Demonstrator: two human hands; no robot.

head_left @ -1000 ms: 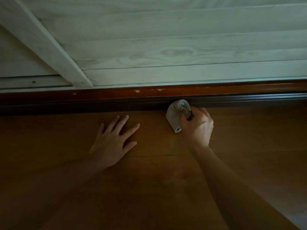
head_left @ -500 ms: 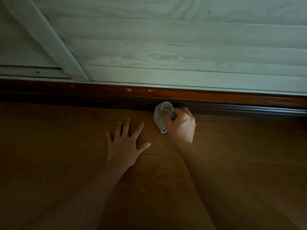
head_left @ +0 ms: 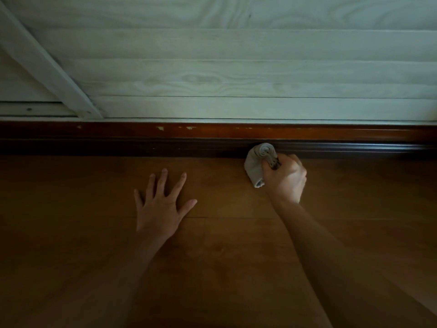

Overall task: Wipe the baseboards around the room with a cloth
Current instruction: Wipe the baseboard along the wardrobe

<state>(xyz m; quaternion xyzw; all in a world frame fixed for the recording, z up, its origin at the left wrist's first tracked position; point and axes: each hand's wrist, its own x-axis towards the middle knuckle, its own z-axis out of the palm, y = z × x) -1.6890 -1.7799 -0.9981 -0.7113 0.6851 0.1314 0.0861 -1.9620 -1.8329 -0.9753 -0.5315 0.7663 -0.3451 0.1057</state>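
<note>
The right hand (head_left: pixel 285 179) grips the bunched cloth (head_left: pixel 259 163) against the dark baseboard (head_left: pixel 142 138), the left hand (head_left: pixel 160 207) lies flat and spread on the floor (head_left: pixel 71 233), and much wiping seems left.

Your left hand (head_left: pixel 160 207): flat, fingers spread, arm extended. Your right hand (head_left: pixel 285 179): fisted, arm stretched forward.

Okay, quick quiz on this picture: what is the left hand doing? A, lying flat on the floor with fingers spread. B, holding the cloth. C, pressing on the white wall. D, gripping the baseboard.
A: the left hand lies flat on the floor with fingers spread, while the right hand holds the cloth at the baseboard.
</note>
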